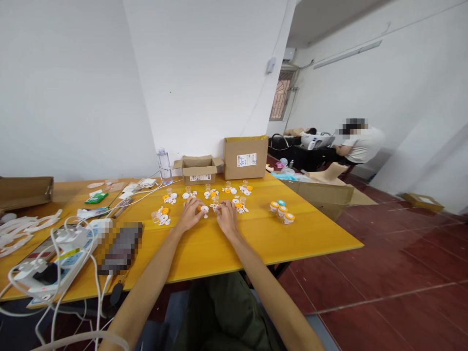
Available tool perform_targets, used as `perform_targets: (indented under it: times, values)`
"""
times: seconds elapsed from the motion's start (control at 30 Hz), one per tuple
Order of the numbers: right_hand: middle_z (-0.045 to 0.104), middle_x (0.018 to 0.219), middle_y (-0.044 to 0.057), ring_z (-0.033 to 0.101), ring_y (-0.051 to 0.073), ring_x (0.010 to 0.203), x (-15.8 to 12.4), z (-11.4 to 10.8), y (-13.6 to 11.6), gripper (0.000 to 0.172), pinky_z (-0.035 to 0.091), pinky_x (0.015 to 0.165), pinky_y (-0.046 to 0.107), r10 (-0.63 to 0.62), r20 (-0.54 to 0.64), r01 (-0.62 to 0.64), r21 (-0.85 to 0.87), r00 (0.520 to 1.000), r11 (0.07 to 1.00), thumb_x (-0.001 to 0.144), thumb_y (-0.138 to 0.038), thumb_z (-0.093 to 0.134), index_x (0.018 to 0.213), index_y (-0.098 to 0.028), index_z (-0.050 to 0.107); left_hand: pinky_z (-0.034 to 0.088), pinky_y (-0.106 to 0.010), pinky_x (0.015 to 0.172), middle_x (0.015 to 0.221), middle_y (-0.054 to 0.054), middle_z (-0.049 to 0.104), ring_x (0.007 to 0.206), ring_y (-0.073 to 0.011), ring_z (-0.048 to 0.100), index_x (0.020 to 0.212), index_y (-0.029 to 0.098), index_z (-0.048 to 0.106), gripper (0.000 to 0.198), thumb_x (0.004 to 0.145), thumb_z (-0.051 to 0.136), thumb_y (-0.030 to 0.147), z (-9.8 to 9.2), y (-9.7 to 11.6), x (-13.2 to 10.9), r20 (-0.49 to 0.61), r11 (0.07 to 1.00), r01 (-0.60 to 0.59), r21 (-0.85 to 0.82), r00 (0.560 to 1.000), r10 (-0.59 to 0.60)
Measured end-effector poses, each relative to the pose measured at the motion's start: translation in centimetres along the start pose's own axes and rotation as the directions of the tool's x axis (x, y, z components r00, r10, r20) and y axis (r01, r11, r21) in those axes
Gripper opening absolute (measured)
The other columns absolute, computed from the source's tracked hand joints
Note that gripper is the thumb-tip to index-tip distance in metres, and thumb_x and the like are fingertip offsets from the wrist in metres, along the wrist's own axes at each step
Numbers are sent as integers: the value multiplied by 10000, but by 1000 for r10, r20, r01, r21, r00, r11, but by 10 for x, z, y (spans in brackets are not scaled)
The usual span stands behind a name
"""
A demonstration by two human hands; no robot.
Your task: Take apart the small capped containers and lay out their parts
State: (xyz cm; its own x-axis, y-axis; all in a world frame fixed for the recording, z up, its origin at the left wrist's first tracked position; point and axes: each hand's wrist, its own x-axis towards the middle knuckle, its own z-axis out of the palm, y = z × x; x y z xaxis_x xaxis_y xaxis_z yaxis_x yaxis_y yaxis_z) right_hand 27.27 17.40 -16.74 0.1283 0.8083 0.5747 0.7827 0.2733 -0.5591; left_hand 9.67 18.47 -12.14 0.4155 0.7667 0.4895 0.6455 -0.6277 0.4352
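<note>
My left hand [189,216] is closed at the table's middle, thumb and fingers pinching a white round plastic piece [204,209] that has a short stem below. A bit of orange shows beside its fingers. Just to the right, my right hand [227,215] has its fingertips pinched together; what they hold is too small to make out. Behind the hands, small piles of white parts, orange rings and clear cups lie in an arc. One such pile [161,217] is left of my left hand, and another pile [241,207] lies by my right hand.
Several small jars with orange or teal lids [282,210] stand on the right of the table [310,239]. An opened carton [199,171], a bigger box [245,158] and a bottle [164,166] line the back. A power strip [73,263] with cables and a phone [122,247] lie left. A person [361,144] sits beyond.
</note>
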Motion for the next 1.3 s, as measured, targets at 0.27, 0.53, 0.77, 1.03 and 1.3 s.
perform_targets:
  times: [0.27, 0.53, 0.77, 1.03, 1.3]
  values:
    - [607, 1114, 105, 499, 292, 1063, -2, -6, -13, 129, 403, 900, 441, -89, 62, 89, -12, 994, 996, 827, -133, 605, 813, -239, 678, 399, -417, 976, 1086, -51, 637, 1125, -256, 505, 956, 240, 624, 115, 879, 555, 291, -2, -2, 2, -76, 998, 59, -14, 995, -60]
    - [598, 1138, 76, 495, 252, 1112, -6, -15, -30, 146, 407, 881, 385, -282, 212, 289, -2, 936, 957, 845, -133, 631, 903, -248, 699, 413, -426, 944, 1083, -61, 622, 1108, -274, 503, 946, 241, 580, 118, 831, 557, 227, -5, 0, -1, -76, 997, 75, 30, 995, -72]
    - [614, 1072, 85, 530, 256, 1023, -3, -13, -24, 167, 428, 844, 389, -193, 158, 197, -12, 968, 980, 843, -109, 595, 792, -242, 684, 405, -435, 951, 1093, -52, 592, 1097, -274, 488, 938, 253, 583, 138, 803, 588, 221, -4, 2, -3, 57, 997, -4, 73, 998, 0]
    - [632, 1021, 86, 554, 252, 972, 0, -12, -24, 143, 452, 878, 403, -159, 104, 158, 20, 982, 987, 836, -131, 597, 802, -234, 690, 386, -436, 978, 1201, -48, 563, 1123, -259, 468, 983, 257, 606, 184, 804, 610, 215, -1, 2, -6, 114, 994, -81, 79, 991, 72]
    - [638, 987, 66, 569, 227, 976, 2, -11, -22, 191, 459, 896, 384, -220, 136, 203, 124, 966, 971, 862, -147, 580, 753, -233, 710, 380, -437, 980, 1156, -45, 615, 1118, -257, 486, 872, 255, 666, 88, 862, 608, 320, 2, 3, -3, 107, 997, -68, 23, 992, 65]
